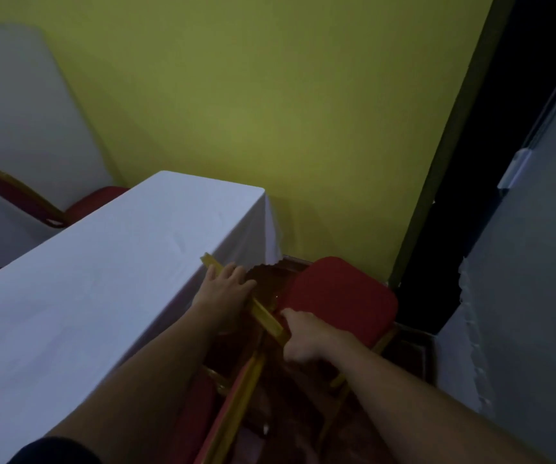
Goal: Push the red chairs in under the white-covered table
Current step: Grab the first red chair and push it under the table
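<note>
The long white-covered table [102, 279] runs from the lower left towards the yellow wall. Beside its right edge stands a red chair [340, 296] with a gold frame; its padded seat lies to the right of its gold top rail [266, 318]. My left hand [226, 284] rests on the far end of that rail, against the hanging cloth, with fingers spread. My right hand [300, 336] grips the near end of the rail, thumb on top. The chair's legs are mostly hidden.
A second red chair [229, 406] with a gold rail stands nearer me, partly under the table. More red chairs [96, 202] sit beyond the table's left side, by another white-covered table [19, 112]. A grey covered surface [537, 279] and a dark gap [470, 212] close off the right.
</note>
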The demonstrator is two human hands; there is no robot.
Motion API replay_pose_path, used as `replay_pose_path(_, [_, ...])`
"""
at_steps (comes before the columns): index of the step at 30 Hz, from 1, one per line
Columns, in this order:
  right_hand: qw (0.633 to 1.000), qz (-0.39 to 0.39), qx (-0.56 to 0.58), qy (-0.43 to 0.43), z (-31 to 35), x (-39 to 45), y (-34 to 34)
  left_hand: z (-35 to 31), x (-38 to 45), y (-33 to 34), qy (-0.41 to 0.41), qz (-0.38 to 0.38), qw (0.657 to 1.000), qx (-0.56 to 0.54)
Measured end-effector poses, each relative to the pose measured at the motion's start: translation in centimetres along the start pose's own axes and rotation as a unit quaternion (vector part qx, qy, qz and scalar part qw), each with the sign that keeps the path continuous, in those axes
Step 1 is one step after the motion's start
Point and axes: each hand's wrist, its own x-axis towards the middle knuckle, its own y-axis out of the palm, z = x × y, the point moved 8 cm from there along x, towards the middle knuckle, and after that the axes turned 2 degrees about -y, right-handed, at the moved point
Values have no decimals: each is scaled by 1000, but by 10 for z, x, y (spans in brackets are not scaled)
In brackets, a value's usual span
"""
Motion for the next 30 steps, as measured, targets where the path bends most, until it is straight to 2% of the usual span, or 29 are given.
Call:
replay_pose_path(3, [999, 31, -26, -20, -13, 18, 11, -4, 26, 8, -11, -10, 999, 38])
replay_pose_path(7, [996, 26, -71, -54, -12, 26, 13, -7, 44, 8, -37, 2, 998, 46])
replay_pose_path(12, [997, 28, -54, -46, -21, 25, -11, -13, 59, -5, -48, 30, 996, 73])
replay_pose_path(16, [999, -4, -40, -25, -46, 19, -45, -31, 74, -34, -14, 25, 999, 39])
replay_pose_path(20, [999, -3, -31, -22, -50, 16, -61, -35, 83, -47, 10, 13, 1000, 21])
replay_pose_path(26, [999, 16, -44, -26, -55, 6, -32, -48, 63, -31, 89, 69, 994, -10])
replay_pose_path(30, [998, 9, -53, -35, -52, 1, -26, -48, 50, -25, 96, 77, 991, -44])
